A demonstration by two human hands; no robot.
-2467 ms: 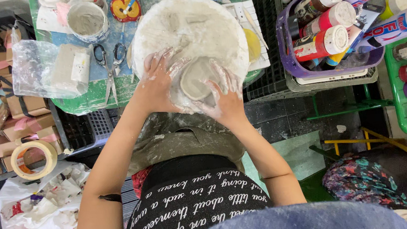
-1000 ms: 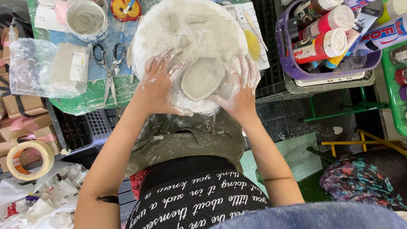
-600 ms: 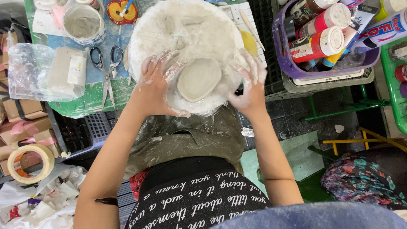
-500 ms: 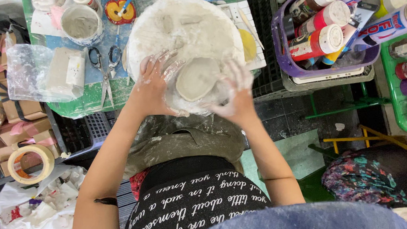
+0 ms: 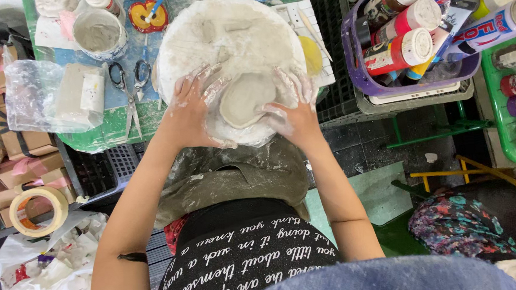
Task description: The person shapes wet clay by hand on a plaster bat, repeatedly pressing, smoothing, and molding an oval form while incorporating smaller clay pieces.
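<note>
Clay-smeared left hand (image 5: 192, 110) at 9 o'clock, right hand (image 5: 291, 111) at 3, both spread, cupping grey clay disc (image 5: 245, 100) on round board (image 5: 232, 40). Disc flattened; edges rough, unfinished.

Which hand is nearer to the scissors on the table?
Left. The left hand rests on the clay slab just right of the scissors; the right hand lies beyond the clay lump.

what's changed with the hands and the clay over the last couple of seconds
The right hand swung out to the board's right edge, then came back against the flat grey clay piece. The left hand stayed pressed on its left side. The round white board, scissors and basket of spray cans kept their places.
</note>
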